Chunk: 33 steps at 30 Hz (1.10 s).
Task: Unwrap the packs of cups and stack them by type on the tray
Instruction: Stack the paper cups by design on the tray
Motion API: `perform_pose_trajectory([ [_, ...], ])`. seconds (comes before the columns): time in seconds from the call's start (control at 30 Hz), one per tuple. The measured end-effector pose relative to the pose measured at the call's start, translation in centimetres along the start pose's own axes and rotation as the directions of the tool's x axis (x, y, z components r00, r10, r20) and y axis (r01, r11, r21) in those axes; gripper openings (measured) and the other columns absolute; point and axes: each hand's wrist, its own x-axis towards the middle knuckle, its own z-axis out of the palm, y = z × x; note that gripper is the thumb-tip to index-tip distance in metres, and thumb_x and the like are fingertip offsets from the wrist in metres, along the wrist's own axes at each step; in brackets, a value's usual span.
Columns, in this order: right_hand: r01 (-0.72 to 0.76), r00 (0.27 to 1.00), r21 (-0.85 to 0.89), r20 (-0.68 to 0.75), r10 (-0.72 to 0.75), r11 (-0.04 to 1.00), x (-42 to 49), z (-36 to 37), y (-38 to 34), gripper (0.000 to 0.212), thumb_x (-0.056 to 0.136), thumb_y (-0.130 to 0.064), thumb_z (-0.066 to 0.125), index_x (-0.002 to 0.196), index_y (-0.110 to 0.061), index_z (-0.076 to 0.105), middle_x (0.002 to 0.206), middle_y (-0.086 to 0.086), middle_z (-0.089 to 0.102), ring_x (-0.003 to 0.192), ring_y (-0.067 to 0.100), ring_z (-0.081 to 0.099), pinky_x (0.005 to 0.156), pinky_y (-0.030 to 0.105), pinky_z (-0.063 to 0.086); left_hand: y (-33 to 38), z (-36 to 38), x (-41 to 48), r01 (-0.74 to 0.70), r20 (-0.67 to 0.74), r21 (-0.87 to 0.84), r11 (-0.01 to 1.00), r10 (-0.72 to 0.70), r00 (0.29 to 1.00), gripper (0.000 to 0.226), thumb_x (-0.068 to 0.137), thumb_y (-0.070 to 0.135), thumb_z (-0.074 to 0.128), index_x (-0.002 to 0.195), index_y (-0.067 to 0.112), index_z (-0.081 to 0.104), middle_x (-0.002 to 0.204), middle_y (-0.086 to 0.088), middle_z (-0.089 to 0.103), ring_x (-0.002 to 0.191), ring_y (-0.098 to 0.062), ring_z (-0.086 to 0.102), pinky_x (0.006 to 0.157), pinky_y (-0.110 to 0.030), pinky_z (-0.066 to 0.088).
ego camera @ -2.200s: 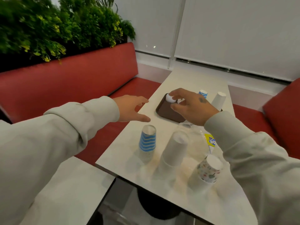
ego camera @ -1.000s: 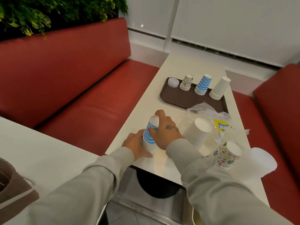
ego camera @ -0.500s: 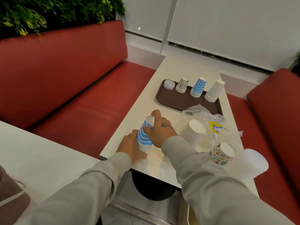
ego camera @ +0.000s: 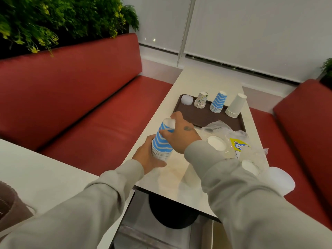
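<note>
Tray point(ego camera: 203, 119) sits farther along the counter point(ego camera: 206, 81); the blue pack point(ego camera: 162, 142) is held over the near left edge. Left hand point(ego camera: 146, 157) grips its base and right hand point(ego camera: 181, 135) grips its top. Best to steady the base, unwrap from the top, and avoid crushing the rims.

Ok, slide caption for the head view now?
Left grip and right grip hold a tilted stack of blue-zigzag paper cups near the brown rectangular tray.
</note>
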Motion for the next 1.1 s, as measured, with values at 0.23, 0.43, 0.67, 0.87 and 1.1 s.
perform_pose_trajectory([
  [0.23, 0.037, 0.996, 0.020, -0.083, -0.035, 0.999, 0.0, -4.0, -1.6, 0.060, 0.093, -0.044, 0.063, 0.140, -0.018, 0.037, 0.130, 0.009, 0.052, 0.110, 0.028, 0.052, 0.090, 0.038, 0.046, 4.1, -2.1, 0.6, -0.097, -0.048, -0.177, 0.979, 0.090, 0.995, 0.069, 0.063, 0.038, 0.092, 0.121, 0.036, 0.054, 0.102, 0.015, 0.071, 0.093, -0.005, 0.067, 0.082, -0.029, 0.055],
  [0.43, -0.021, 0.990, 0.036, -0.138, 0.026, 0.999, 1.2, -8.3, -0.7, 0.056, 0.084, -0.055, 0.067, 0.126, -0.021, 0.049, 0.119, 0.004, 0.056, 0.101, 0.022, 0.053, 0.080, 0.033, 0.046, 8.9, -2.6, 2.0, -0.158, -0.029, -0.134, 0.978, 0.156, 0.987, 0.058, 0.067, 0.045, 0.087, 0.115, 0.035, 0.057, 0.101, 0.012, 0.070, 0.093, -0.007, 0.066, 0.079, -0.028, 0.055],
  [0.67, -0.083, 0.982, 0.131, -0.161, 0.104, 0.988, 3.5, -11.9, 1.6, 0.065, 0.079, -0.056, 0.074, 0.129, -0.023, 0.047, 0.118, 0.004, 0.055, 0.102, 0.024, 0.060, 0.083, 0.040, 0.059, 12.7, -0.4, 5.5, -0.194, 0.036, -0.141, 0.971, 0.200, 0.979, 0.057, 0.071, 0.047, 0.083, 0.119, 0.030, 0.057, 0.105, 0.013, 0.068, 0.094, -0.005, 0.064, 0.072, -0.021, 0.049],
  [0.87, -0.140, 0.979, 0.155, -0.126, 0.160, 0.978, 8.1, -13.0, 4.8, 0.077, 0.080, -0.046, 0.078, 0.139, -0.022, 0.035, 0.119, 0.003, 0.055, 0.100, 0.022, 0.060, 0.070, 0.032, 0.059, 14.3, 1.7, 11.0, -0.179, 0.067, -0.159, 0.971, 0.191, 0.979, 0.050, 0.074, 0.042, 0.083, 0.115, 0.030, 0.058, 0.103, 0.011, 0.069, 0.094, -0.009, 0.066, 0.071, -0.021, 0.048],
  [1.1, -0.222, 0.964, 0.296, -0.079, 0.255, 0.929, 15.9, -14.2, 9.0, 0.100, 0.073, -0.032, 0.087, 0.145, -0.027, 0.019, 0.121, 0.003, 0.050, 0.104, 0.027, 0.059, 0.071, 0.048, 0.062, 15.9, 4.9, 20.0, -0.200, 0.078, -0.086, 0.976, 0.206, 0.975, 0.055, 0.068, 0.050, 0.085, 0.111, 0.031, 0.058, 0.099, 0.012, 0.069, 0.090, -0.006, 0.065, 0.068, -0.018, 0.047],
])
